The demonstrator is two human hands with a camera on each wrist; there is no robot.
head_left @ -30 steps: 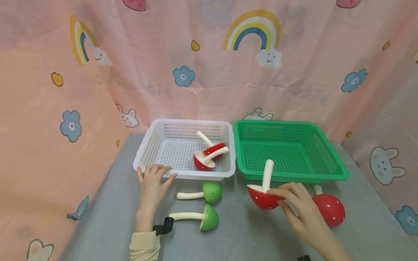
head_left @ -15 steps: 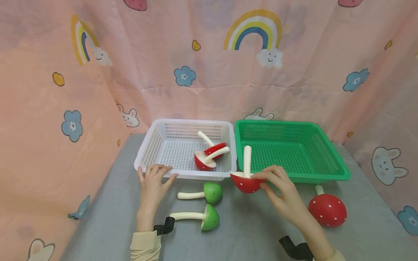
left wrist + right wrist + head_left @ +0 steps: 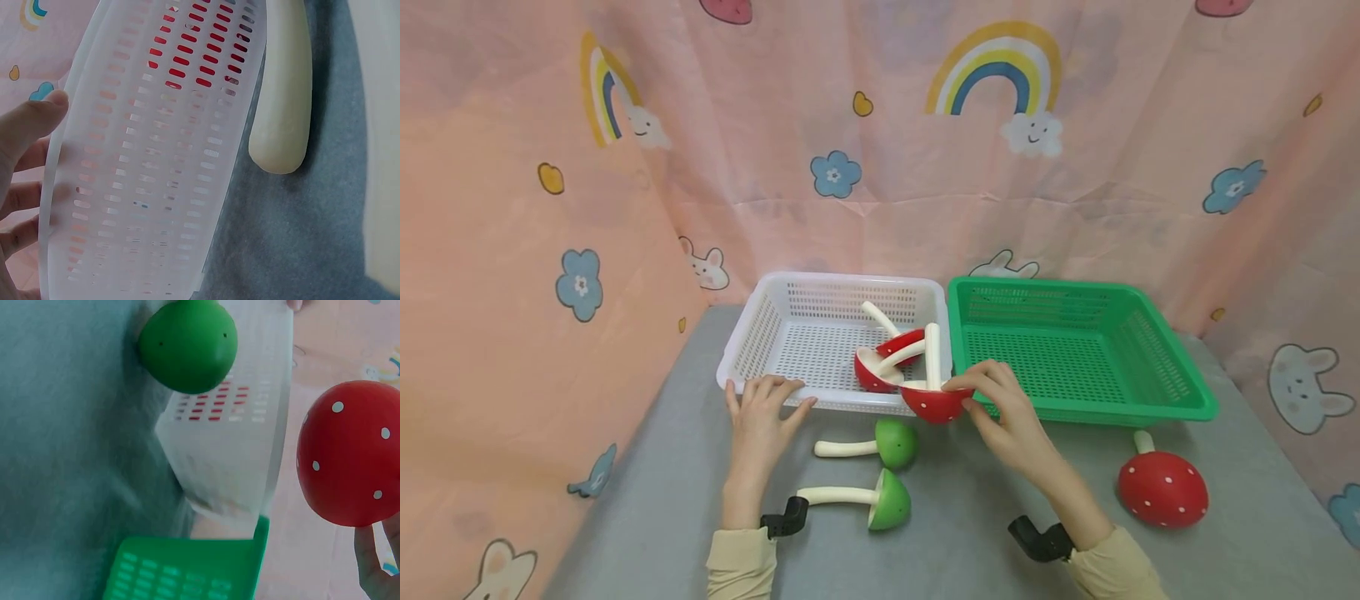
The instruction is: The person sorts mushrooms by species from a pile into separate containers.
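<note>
My right hand (image 3: pixel 1011 417) pinches a red toy mushroom (image 3: pixel 934 406) by the edge of its white-spotted cap, stem up, at the front right corner of the white basket (image 3: pixel 835 396). That cap (image 3: pixel 353 453) looms large in the right wrist view. Over the basket's front rim lie the fingers of my left hand (image 3: pixel 762 433), and the thumb (image 3: pixel 37 119) is against the rim. Two red mushrooms (image 3: pixel 872 371) lie inside, on the right. Two green mushrooms (image 3: pixel 895 443) lie on the grey cloth in front, stems pointing left.
A green basket (image 3: pixel 1082 412) stands right beside the white one. Another red mushroom (image 3: pixel 1163 490) lies cap toward me at the right of the grey table (image 3: pixel 955 542). Behind the baskets hangs a pink printed curtain (image 3: pixel 895 225).
My right hand has carried the red mushroom left and up, from in front of the green basket to the white basket's front rim. The left hand keeps its place at the rim.
</note>
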